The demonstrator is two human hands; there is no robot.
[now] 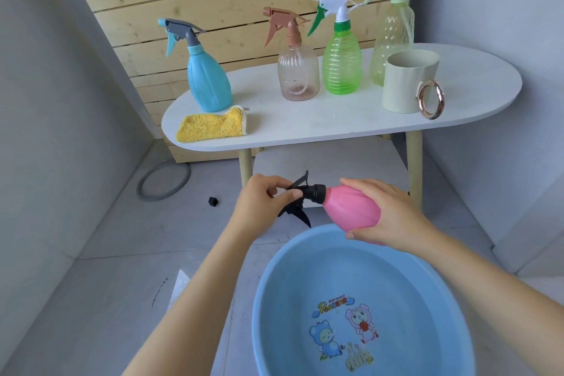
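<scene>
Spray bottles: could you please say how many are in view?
5. Four stand on the white table: blue bottle, clear bottle, green bottle, pale bottle, left to right. The pink bottle is gripped by left hand and right hand.

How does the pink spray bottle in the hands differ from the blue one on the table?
The pink bottle lies sideways, held by the right hand, its black spray head gripped by the left hand; the blue bottle stands upright on the table, untouched. The pink bottle's head is black; the blue bottle's is grey with a blue trigger. Both are opaque trigger sprayers.
</scene>
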